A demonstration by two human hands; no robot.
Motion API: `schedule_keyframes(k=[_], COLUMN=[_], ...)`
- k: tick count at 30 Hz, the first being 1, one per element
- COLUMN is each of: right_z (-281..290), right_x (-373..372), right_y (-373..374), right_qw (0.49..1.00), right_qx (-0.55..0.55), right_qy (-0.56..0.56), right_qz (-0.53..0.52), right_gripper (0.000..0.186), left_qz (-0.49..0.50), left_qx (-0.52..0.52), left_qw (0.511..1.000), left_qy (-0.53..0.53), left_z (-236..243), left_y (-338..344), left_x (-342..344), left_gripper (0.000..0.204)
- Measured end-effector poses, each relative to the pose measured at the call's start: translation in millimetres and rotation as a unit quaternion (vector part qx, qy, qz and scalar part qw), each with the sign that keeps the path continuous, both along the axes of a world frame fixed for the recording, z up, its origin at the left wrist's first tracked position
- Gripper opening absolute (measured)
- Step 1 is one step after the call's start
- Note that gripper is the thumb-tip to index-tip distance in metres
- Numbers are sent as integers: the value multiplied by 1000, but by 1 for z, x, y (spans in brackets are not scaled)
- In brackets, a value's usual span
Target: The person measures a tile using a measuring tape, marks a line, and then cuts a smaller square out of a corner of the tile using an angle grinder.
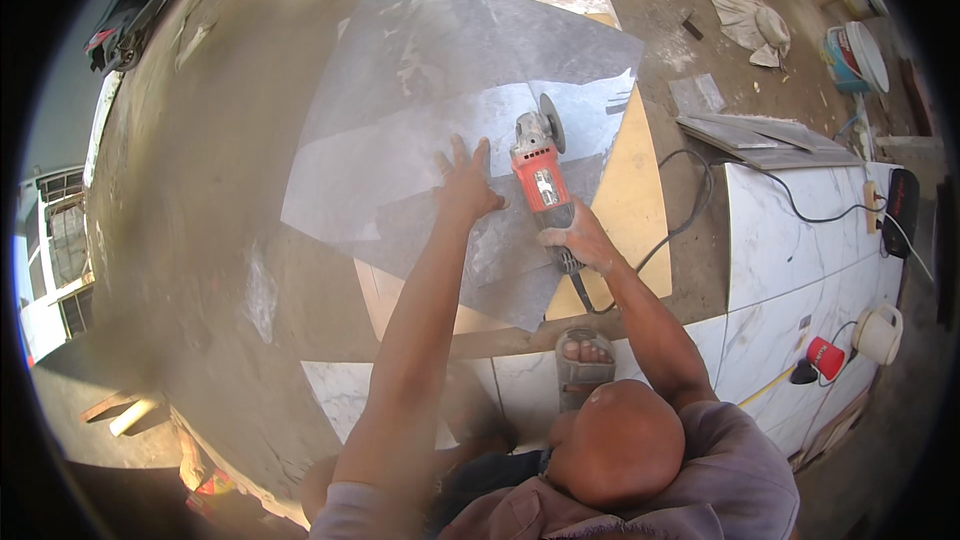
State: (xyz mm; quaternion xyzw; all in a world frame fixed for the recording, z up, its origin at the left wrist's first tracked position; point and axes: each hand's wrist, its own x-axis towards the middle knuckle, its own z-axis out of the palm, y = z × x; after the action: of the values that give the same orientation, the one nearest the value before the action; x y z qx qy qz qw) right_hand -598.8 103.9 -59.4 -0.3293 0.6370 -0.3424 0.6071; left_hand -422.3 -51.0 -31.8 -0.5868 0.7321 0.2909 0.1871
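A red and black angle grinder (543,178) is in my right hand (584,237), whose fingers wrap round its rear body. Its grey disc (552,124) points away from me over the bright part of a large grey tile (350,165). I cannot tell whether the disc touches the surface or is spinning. To the left of the grinder, my left hand (466,183) lies on the tile with its fingers spread. A black cord (690,225) runs from the grinder's rear out to the right.
Beneath the grey tile lie tan boards (645,230). White marbled tiles (790,230) cover the floor at right, with stacked grey tile pieces (770,138) beyond. A power strip (871,206), red cup (825,358), cream jug (878,333), bucket (850,58) and cloth (745,22) lie farther out. My sandalled foot (585,360) is close by.
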Motion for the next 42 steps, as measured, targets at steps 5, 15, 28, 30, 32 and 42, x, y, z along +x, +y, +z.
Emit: schedule_keyframes(k=[5, 15, 28, 30, 32, 42], right_z=[3, 4, 10, 12, 10, 12], right_x=[1, 0, -1, 0, 1, 2], right_y=[6, 17, 35, 37, 40, 54], right_qw=[1000, 1000, 1000, 999, 999, 999], right_qx=[8, 0, 18, 27, 32, 31], right_qy=[-10, 22, -13, -28, -25, -2], right_qz=[2, 7, 13, 8, 7, 7], right_gripper=[84, 87, 85, 85, 85, 86], left_qz=[-3, 12, 1, 4, 6, 1], left_qx=[1, 14, 5, 0, -4, 2], left_qw=[1000, 1000, 1000, 1000, 1000, 1000], left_qy=[-4, -6, -9, -4, 1, -9], left_z=[3, 15, 8, 3, 0, 0], left_y=[0, 1, 3, 2, 2, 2], left_x=[0, -5, -3, 0, 1, 0], left_gripper=[126, 119, 119, 121, 124, 124])
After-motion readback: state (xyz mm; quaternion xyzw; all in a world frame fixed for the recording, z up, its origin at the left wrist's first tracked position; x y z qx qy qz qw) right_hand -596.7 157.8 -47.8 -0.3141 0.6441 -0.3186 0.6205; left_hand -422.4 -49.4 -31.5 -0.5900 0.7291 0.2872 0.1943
